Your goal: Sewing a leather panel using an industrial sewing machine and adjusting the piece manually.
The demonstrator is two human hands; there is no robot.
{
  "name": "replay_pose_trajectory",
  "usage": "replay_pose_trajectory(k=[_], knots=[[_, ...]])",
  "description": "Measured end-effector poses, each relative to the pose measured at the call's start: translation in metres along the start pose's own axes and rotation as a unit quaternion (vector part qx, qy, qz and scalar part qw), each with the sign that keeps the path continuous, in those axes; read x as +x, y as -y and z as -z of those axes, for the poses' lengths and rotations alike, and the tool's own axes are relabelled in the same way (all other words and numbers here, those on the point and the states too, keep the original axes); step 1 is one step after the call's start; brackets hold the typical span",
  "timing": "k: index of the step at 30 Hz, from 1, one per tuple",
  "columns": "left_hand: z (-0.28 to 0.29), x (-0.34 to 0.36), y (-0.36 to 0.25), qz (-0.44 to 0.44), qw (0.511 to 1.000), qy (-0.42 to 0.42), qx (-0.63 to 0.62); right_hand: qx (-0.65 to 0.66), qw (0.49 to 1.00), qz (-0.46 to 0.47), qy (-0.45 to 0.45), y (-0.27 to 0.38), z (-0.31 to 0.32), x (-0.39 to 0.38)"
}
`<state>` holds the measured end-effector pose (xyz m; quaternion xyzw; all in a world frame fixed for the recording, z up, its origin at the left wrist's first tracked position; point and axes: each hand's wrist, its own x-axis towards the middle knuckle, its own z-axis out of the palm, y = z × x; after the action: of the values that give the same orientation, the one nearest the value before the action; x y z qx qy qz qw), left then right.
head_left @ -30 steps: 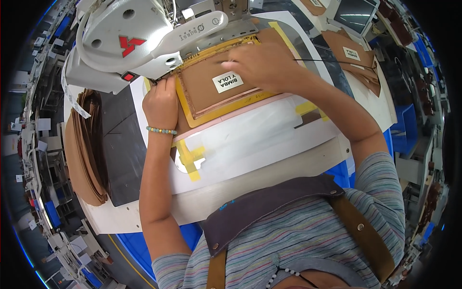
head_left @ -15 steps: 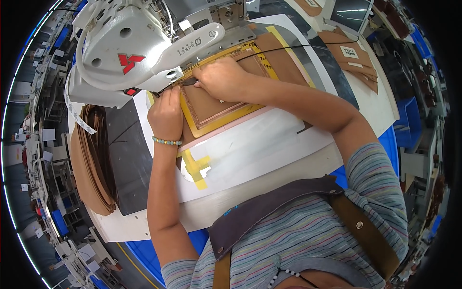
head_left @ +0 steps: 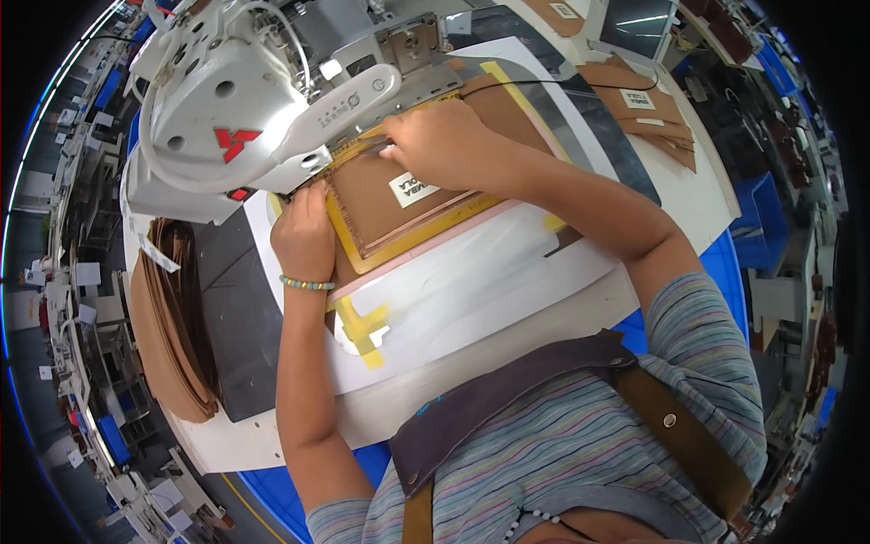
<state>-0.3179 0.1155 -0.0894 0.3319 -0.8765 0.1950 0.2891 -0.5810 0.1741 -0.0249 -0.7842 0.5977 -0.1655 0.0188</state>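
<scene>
A brown panel (head_left: 376, 186) with a white label (head_left: 413, 189) lies inside a yellow frame (head_left: 396, 249) under the head of a white sewing machine (head_left: 204, 113). My right hand (head_left: 444, 140) is over the panel's far side, closed around a small metal tool (head_left: 373, 147) whose tip points left toward the machine; its exact kind is mostly hidden by my fingers. At the frame's left corner, just below the machine head, my left hand (head_left: 304, 238) has its fingers pressed together. Whatever lies under those fingertips is hidden.
A stack of brown panels (head_left: 168, 335) hangs at the table's left. More brown pieces (head_left: 639, 118) lie at the far right, near a dark screen (head_left: 636, 27). A black cable (head_left: 553, 83) crosses the far side of the work. A white template sheet (head_left: 453, 299) with yellow tape sits nearer me.
My right hand has shifted right across the panel with the tool, uncovering the white label. My left hand stays at the frame's left corner. The whole view has moved slightly.
</scene>
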Motion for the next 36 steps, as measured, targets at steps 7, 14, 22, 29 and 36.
replay_pose_trajectory(k=[7, 14, 22, 29, 36], knots=[[0.003, 0.004, 0.0, -0.013, 0.999, -0.006, -0.033, -0.13, 0.972, -0.191, 0.043, -0.081, 0.063, -0.09], [0.001, 0.001, 0.0, -0.051, 0.998, 0.018, -0.029, -0.087, 0.966, -0.237, 0.056, -0.137, 0.108, -0.149], [0.005, 0.007, -0.001, -0.068, 0.996, 0.041, -0.026, -0.272, 0.872, -0.333, -0.236, -0.327, 0.082, -0.18], [0.007, 0.008, 0.0, -0.06, 0.998, 0.024, -0.022, -0.246, 0.867, -0.34, -0.267, -0.328, 0.071, -0.185], [0.011, 0.01, -0.003, -0.052, 0.998, 0.03, -0.036, -0.191, 0.889, -0.366, -0.199, -0.31, 0.059, -0.194]])
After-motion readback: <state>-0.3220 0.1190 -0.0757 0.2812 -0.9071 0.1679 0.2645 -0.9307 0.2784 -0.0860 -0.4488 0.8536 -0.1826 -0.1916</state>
